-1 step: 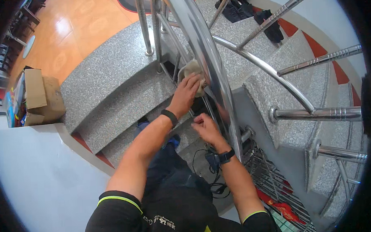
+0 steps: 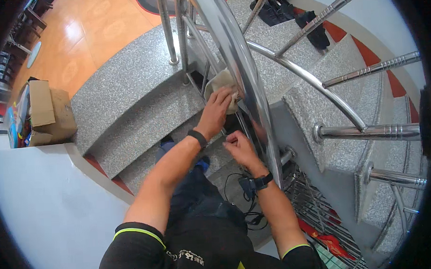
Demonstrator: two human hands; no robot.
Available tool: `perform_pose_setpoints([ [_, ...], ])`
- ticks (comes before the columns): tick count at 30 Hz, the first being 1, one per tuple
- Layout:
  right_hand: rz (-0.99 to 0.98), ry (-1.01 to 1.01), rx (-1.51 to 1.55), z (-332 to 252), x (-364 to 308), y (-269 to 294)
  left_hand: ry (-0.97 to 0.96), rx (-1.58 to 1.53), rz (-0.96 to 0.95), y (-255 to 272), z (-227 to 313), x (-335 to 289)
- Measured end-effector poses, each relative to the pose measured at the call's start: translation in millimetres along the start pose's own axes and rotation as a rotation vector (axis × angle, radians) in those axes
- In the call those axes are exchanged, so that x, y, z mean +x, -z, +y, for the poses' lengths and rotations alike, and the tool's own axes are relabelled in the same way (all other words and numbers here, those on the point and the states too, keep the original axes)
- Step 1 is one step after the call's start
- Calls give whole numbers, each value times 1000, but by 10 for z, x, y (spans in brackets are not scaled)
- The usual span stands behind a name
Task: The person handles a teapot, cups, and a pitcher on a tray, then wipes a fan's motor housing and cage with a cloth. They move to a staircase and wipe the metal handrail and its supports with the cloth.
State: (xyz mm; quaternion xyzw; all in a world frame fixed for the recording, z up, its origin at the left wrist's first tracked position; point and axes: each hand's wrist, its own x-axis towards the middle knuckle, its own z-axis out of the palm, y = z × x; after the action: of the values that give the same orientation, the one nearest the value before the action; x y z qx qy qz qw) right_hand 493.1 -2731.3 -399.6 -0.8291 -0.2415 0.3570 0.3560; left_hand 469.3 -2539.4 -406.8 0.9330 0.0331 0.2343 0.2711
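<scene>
My left hand [image 2: 216,109] is closed on a crumpled beige cloth [image 2: 220,82]. It presses the cloth against the railing's bars, just left of the thick, curved steel handrail [image 2: 236,53]. Lower down, my right hand [image 2: 243,150] hovers beside a thin steel bar [image 2: 244,125] with its fingers curled in. Whether anything lies inside those fingers is hidden. A dark band circles the left wrist, and a black strap with a small dark device [image 2: 248,185] is on the right one.
Grey speckled stone steps [image 2: 144,122] curve around me. More steel balusters [image 2: 372,69] cross on the right. Dark shoes [image 2: 311,30] lie on an upper step. An open cardboard box [image 2: 53,111] stands at left, black cables [image 2: 256,216] hang below, and a metal rack [image 2: 313,202] sits lower right.
The cloth has shifted slightly left under my left hand, and the blue shoe below shows a little more. My right hand stays almost where it was.
</scene>
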Motion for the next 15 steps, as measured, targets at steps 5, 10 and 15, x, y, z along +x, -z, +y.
perform_pose_setpoints([
  [5, 208, 40, 296, -164, 37, -148, 575, -709, -55, -234, 121, -590],
  [10, 337, 401, -106, -124, 39, -181, 1036, -1758, -131, -57, 310, -691],
  [15, 348, 195, 248, -87, 47, -162, 821, -953, -677, 473, 386, -29],
])
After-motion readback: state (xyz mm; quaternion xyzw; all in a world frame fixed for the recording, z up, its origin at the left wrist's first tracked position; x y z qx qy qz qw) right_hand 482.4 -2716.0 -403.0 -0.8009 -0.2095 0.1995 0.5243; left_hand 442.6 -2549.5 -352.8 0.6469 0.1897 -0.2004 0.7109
